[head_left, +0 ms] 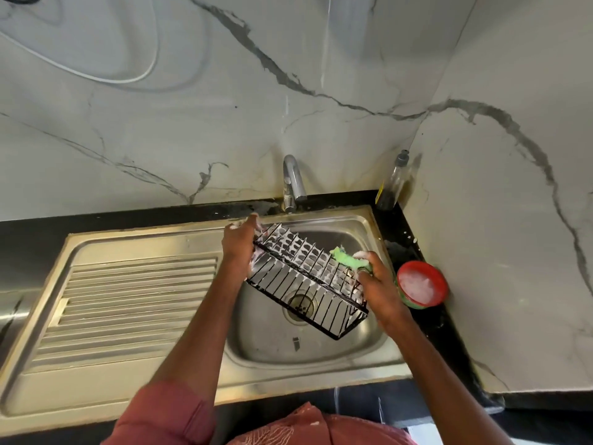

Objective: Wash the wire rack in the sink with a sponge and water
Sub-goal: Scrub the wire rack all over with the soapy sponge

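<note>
Scrubbing is under way: left hand (239,244) grips the soapy rack (308,281) tilted over the sink (144,316), right hand (377,284) pinching the sponge (348,260) at its 2 o'clock corner; rinsing likely follows.

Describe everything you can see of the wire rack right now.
The rack is a black wire basket, apparently coated metal: a rectangular frame with many thin parallel bars and low sides. White suds cling to the bars. It is held tilted over the sink basin, above the drain, far-left end raised. The left hand grips that end; the right hand presses a green sponge against its far side near the right end. No water runs on it.
</note>
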Demonstrator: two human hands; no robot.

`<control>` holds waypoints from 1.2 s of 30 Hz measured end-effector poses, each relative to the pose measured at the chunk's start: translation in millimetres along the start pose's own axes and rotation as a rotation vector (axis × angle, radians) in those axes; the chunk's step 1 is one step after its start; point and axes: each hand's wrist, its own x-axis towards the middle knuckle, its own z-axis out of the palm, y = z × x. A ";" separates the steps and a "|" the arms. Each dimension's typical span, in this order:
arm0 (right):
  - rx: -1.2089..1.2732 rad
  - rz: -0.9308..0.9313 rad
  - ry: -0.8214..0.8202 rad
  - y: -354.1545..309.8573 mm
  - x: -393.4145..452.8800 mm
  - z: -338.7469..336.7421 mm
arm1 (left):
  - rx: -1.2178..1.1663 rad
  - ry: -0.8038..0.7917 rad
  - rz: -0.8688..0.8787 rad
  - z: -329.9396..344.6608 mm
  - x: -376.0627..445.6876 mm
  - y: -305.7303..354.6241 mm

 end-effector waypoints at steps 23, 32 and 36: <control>-0.705 -0.193 0.212 -61.2 22.3 36.4 | -0.747 -0.352 -0.375 69.3 -83.9 -35.3; -0.894 -0.582 0.037 -61.6 -40.9 51.3 | -0.829 -0.563 -0.410 57.2 -74.3 -34.5; -0.890 -0.399 0.160 -71.3 -20.2 32.7 | -0.560 -0.479 -0.347 56.5 -71.0 -38.8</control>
